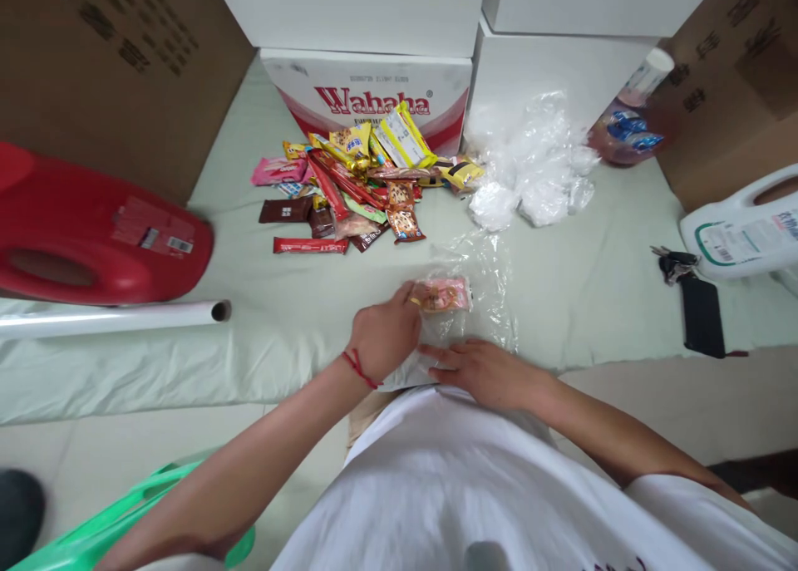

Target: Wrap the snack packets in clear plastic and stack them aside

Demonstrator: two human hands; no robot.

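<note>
1. The left hand (387, 332) is gripping a pink snack packet (441, 295) with its fingers closed on the packet's left end, and the packet is sitting inside a clear plastic bag (480, 284).
2. The right hand (483, 370) is lying flat with its fingers spread narrow, pressing down on the near edge of the clear plastic bag and holding nothing.
3. The bag is resting on the pale green sheet (598, 272) just in front of the person's white shirt (474, 488).
4. A heap of snack packets (355, 184) is lying farther back, against a white carton with red lettering (367, 89).
5. A pile of clear bags (536, 168) is sitting to the right of the heap.
6. A red jug (87, 230) and a white tube (112, 315) are lying at the left; keys (673, 263) and a black phone (702, 315) are lying at the right, near a white jug (745, 226).
</note>
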